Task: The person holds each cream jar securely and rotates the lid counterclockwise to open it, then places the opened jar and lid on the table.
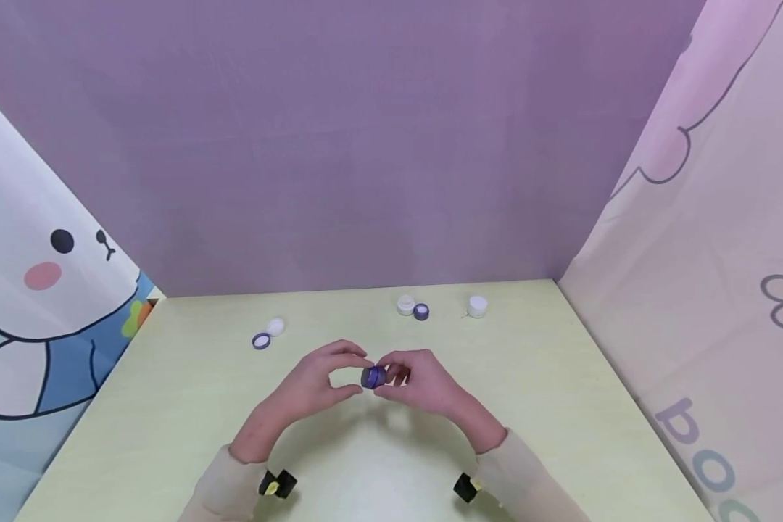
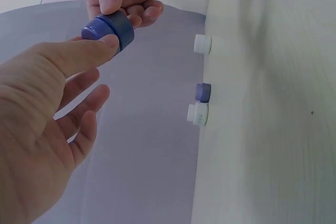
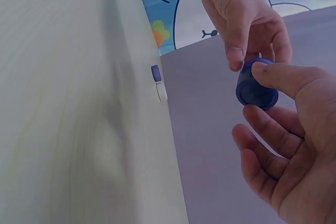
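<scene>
A small dark blue, round screw-top jar (image 1: 373, 377) is held up over the table between both hands. My left hand (image 1: 316, 377) pinches it between thumb and index finger from the left; the other left fingers are spread away in the left wrist view. From the right, my right hand (image 1: 424, 380) pinches its other end with thumb and fingertips. In the right wrist view the right thumb lies across the side of the blue jar (image 3: 255, 93), and a flat round end faces the camera. A seam runs round the jar in the left wrist view.
Toward the back of the table (image 1: 202, 435) stand a white jar (image 1: 406, 305) beside a small blue one (image 1: 420, 312), with another white jar (image 1: 477, 307) further right. Back left lie a white lid (image 1: 275, 326) and a blue-rimmed lid (image 1: 261, 341). A purple backdrop (image 1: 365, 145) rises behind.
</scene>
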`<state>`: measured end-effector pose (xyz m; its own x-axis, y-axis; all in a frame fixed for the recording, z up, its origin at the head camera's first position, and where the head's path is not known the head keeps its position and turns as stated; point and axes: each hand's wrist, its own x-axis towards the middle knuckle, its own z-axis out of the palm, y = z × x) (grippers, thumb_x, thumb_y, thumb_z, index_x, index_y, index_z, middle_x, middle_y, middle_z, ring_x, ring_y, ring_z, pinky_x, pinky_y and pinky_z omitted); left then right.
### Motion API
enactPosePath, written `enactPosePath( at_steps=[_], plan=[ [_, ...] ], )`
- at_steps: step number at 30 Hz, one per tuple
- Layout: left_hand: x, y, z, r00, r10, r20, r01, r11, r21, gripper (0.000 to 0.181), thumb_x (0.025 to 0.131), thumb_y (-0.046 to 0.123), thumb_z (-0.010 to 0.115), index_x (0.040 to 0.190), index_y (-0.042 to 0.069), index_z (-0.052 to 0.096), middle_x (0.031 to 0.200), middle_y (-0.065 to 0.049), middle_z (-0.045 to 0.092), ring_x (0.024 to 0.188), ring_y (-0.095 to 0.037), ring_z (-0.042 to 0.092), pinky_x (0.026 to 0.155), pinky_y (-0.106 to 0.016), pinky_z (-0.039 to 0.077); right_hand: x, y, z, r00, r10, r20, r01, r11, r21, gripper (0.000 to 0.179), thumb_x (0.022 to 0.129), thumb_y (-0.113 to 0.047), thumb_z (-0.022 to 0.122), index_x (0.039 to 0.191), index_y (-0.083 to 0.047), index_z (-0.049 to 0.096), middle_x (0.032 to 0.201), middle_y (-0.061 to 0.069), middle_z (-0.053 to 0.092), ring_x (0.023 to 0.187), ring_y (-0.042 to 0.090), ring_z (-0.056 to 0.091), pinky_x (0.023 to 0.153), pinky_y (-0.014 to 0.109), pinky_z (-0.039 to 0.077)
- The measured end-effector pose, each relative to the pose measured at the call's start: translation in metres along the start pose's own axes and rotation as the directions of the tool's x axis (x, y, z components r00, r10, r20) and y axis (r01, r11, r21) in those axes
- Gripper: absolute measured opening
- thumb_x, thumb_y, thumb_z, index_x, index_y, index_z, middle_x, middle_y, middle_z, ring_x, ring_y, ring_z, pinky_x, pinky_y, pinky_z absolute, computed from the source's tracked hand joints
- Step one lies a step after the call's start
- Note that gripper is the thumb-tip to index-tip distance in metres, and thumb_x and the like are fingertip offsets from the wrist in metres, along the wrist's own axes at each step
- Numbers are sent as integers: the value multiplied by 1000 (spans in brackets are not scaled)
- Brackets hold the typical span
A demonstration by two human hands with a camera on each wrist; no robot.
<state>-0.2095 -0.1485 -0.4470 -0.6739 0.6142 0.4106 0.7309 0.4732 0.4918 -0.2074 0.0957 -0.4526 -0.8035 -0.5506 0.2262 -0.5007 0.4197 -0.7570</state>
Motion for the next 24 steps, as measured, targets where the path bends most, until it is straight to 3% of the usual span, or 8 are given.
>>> enactPosePath(
  at_steps=[6,12,19,24],
  plan=[
    [1,0,0,1000,-23,0,23,1000,-12,37,81,25,82,115,25,71,114,14,59,107,-8,57,90,-32,49,-2,-1,1,1000,-8,-14,8,1000,-12,25,81,-22,81,104,-19,70,79,-12,65,67,8,60,62,25,53],
    [2,1,3,996,-81,-22,81,997,-2,32,83,49,74,107,27,72,103,19,62,100,-3,58,86,-33,50,-3,-3,2,998,-51,-33,50,998,-33,24,81,-21,80,102,-18,70,79,-11,65,68,7,60,62,26,53],
    [3,3,9,978,-205,-44,206,978,39,34,85,63,62,94,32,70,92,24,62,91,0,58,81,-32,50,-2,-4,6,992,-105,-75,95,987,-126,20,82,-25,79,99,-21,70,80,-17,64,71,10,62,64,22,51],
    [2,3,10,969,-243,-36,245,968,52,42,86,64,60,103,27,71,98,21,63,94,-9,60,80,-33,50,-1,-3,6,991,-100,-88,90,990,-111,21,82,-26,80,100,-21,70,80,-15,64,69,12,61,62,24,51]
  ],
)
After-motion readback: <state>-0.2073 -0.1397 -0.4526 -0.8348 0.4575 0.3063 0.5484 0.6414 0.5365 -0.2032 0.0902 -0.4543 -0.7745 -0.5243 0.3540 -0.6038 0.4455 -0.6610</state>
